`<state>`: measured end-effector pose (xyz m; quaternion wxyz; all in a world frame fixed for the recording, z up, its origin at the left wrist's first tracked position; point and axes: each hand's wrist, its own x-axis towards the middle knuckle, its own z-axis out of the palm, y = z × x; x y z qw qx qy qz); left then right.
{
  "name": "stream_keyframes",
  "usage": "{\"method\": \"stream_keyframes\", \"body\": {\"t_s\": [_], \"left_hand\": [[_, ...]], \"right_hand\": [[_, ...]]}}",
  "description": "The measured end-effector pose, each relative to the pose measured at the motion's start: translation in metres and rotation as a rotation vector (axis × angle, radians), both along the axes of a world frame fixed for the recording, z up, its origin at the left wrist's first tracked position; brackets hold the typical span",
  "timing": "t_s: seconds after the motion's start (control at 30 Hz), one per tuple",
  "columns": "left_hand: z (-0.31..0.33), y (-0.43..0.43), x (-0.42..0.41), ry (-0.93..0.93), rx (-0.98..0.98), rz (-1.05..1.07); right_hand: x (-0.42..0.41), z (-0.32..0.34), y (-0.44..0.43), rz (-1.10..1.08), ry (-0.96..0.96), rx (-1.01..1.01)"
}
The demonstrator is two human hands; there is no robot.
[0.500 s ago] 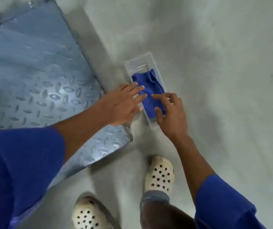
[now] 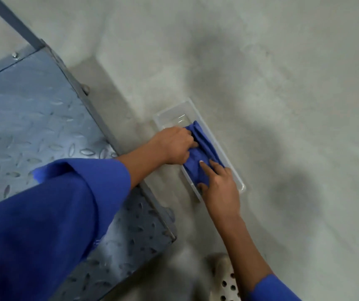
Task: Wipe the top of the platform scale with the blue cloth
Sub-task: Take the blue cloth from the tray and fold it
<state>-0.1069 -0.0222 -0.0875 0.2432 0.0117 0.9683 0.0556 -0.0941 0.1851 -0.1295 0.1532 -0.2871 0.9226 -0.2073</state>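
cloth: the blue cloth (image 2: 204, 148) is a deep royal blue, soft-looking and bunched into long folds that run lengthwise, so more of a crumpled strip than a neat square

where it is: down in a clear plastic tray (image 2: 174, 115) on the floor (image 2: 282, 83), filling the near half or so; the far end of the tray is bare

left hand: the left hand (image 2: 174, 146) comes in from the scale side with fingers curled into the cloth's left edge, gripping the folds

right hand: the right hand (image 2: 222, 192) is at the near end, index finger laid out along the top of the cloth and thumb tucked in at the cloth's near edge, so it's pinching that end

scale: the platform scale (image 2: 33, 127) sits just left of the tray, not touching it; grey-blue diamond-plate top with a metal rim, two bolt heads showing along the edge, and a grey post (image 2: 11, 20) rising at its far corner

floor: plain pale grey concrete with some soft shadows on it

clothes: blue sleeves, a big one on the left arm (image 2: 54, 213) crossing over the scale's corner, plus a bit of the right one (image 2: 272, 290)

shoe: a cream perforated clog (image 2: 226, 279) at the bottom edge, pretty blurry

count: one cloth, one tray, one scale, two hands, two sleeves, one shoe in view
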Motion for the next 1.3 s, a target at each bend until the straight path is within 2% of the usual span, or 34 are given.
{"method": "stream_keyframes", "body": {"t_s": [0.2,0.43,0.67,0.77,0.9,1.07,1.17,1.3], "left_hand": [[0.01,0.008,-0.01,0.003,0.002,0.111],[0.043,0.011,0.005,0.057,0.054,0.062],[0.108,-0.012,0.041,0.142,0.064,0.009],[0.146,-0.026,0.067,0.256,0.053,-0.032],[0.19,-0.05,0.105,0.619,0.108,-0.102],[0.235,-0.084,0.162,0.746,0.071,0.035],[0.225,-0.099,0.199,0.679,0.071,0.155],[0.192,-0.1,0.227,0.239,0.143,0.251]], "right_hand": [[-0.015,0.003,-0.016,-0.013,0.015,0.031],[-0.004,0.038,-0.013,-0.078,0.008,-0.072],[0.024,0.102,-0.015,-0.177,0.228,-0.266],[0.052,0.136,-0.024,-0.174,0.297,-0.347],[0.088,0.173,-0.042,-0.139,0.341,-0.489],[0.122,0.206,-0.082,-0.047,0.375,-0.618],[0.137,0.198,-0.098,0.047,0.316,-0.564],[0.151,0.151,-0.096,0.22,0.122,-0.33]]}}
